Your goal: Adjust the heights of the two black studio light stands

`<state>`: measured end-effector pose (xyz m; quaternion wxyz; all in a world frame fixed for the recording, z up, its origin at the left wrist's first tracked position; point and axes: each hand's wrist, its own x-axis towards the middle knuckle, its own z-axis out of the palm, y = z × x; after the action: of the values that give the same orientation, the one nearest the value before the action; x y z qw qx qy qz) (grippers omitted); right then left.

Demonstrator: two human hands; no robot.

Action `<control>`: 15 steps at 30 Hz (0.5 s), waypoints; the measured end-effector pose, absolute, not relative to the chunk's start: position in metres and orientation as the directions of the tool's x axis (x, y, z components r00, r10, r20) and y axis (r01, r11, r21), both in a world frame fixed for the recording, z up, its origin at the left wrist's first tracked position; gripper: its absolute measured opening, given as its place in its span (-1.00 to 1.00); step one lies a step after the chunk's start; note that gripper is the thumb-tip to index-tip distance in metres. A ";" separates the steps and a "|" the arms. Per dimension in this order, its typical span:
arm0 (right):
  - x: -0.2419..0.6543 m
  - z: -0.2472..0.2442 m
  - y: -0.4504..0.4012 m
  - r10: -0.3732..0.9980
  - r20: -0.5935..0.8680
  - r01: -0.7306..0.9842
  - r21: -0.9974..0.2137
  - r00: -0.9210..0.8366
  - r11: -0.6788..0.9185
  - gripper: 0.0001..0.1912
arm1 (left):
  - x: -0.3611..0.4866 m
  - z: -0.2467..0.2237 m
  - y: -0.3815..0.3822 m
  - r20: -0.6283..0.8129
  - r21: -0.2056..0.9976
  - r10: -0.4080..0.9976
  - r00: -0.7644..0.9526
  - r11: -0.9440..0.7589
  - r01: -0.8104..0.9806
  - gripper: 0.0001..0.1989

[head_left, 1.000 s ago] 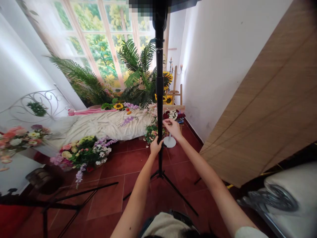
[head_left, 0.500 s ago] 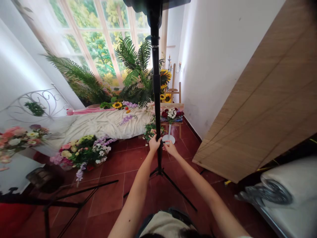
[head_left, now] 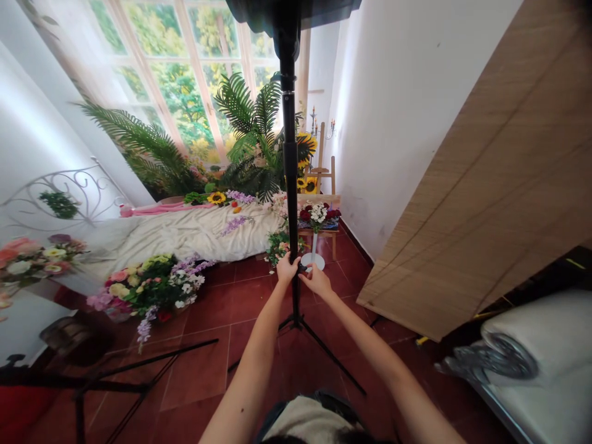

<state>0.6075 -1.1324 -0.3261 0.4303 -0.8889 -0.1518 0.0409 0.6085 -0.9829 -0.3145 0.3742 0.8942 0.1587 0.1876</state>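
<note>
From here I now have the left hand [head_left: 287, 269] clamped around the black pole [head_left: 291, 169], the right hand [head_left: 318, 281] pinching its side knob [head_left: 302, 268].

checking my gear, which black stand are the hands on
The upright middle stand: the left hand grips its pole, the right hand is at its knob. The other stand, lower left, has no hand on it.

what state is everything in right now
black stand, upright, legs spread
left hand, closed around black stand
right hand, fingers on knob
knob, cannot tell how tight
white bedding, rumpled
easel, standing
candles, too small to tell if lit
tan blind, unrolled
</note>
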 end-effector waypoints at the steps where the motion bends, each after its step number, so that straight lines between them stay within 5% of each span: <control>1: 0.608 -0.326 -1.132 0.306 0.081 0.262 -0.745 0.949 -0.614 -0.67 | 0.609 -0.315 -0.983 0.218 0.733 0.422 0.880 -0.666 0.138 -0.63; 3: 0.612 -0.326 -1.131 0.286 0.120 0.280 -0.728 0.951 -0.626 -0.80 | 0.609 -0.315 -0.983 0.217 0.741 0.428 0.877 -0.657 0.137 -0.62; 6: 0.621 -0.330 -1.125 0.257 0.081 0.217 -0.799 0.963 -0.561 -0.70 | 0.610 -0.317 -0.983 0.208 0.745 0.445 0.871 -0.649 0.153 -0.61; 9: 0.627 -0.331 -1.119 0.273 -0.236 -0.136 -0.930 0.933 -0.341 -0.60 | 0.611 -0.317 -0.982 0.216 0.741 0.443 0.870 -0.655 0.149 -0.60; 11: 0.629 -0.330 -1.115 0.384 -0.458 -0.445 -0.886 0.802 -0.128 -0.59 | 0.610 -0.317 -0.982 0.218 0.735 0.435 0.874 -0.662 0.146 -0.61; 13: 0.629 -0.329 -1.114 0.493 -0.539 -0.623 -0.782 0.683 0.008 -0.58 | 0.609 -0.316 -0.983 0.213 0.729 0.430 0.877 -0.668 0.150 -0.62; 15: 0.626 -0.331 -1.115 0.485 -0.547 -0.628 -0.778 0.682 0.004 -0.57 | 0.609 -0.314 -0.983 0.207 0.726 0.429 0.879 -0.670 0.156 -0.63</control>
<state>0.6264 -1.1146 -0.3308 0.7060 -0.5853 0.0609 0.3941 0.6091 -0.9833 -0.3143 0.3719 0.8951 0.1633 0.1837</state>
